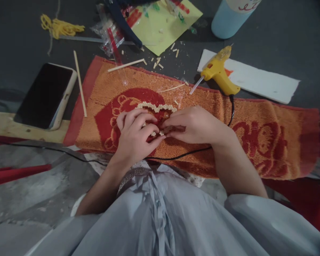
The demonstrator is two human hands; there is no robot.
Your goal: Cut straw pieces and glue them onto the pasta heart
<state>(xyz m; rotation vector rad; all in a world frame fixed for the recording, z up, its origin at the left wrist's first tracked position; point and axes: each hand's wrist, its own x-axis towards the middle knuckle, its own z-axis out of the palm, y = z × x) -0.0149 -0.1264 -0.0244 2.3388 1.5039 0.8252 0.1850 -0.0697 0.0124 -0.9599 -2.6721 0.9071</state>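
A heart-shaped outline of small cream-coloured pieces [157,107] lies on an orange and red towel [197,103]. My left hand [137,133] covers its left side, with curled fingers and the thumb pressed at the lower tip. From the right, my right hand [194,124] pinches at the lower right part of the outline. Only the heart's top edge and a few pieces near the bottom tip show between my fingers. Whatever lies right under the right fingertips is hidden.
A yellow glue gun [216,69] rests partly on a white board [264,80], its black cord [184,154] crossing the towel. Thin wooden sticks [80,83], a phone [44,96], yellow yarn [60,27], yellow-green paper [162,26] and a blue bottle [230,17] surround the towel.
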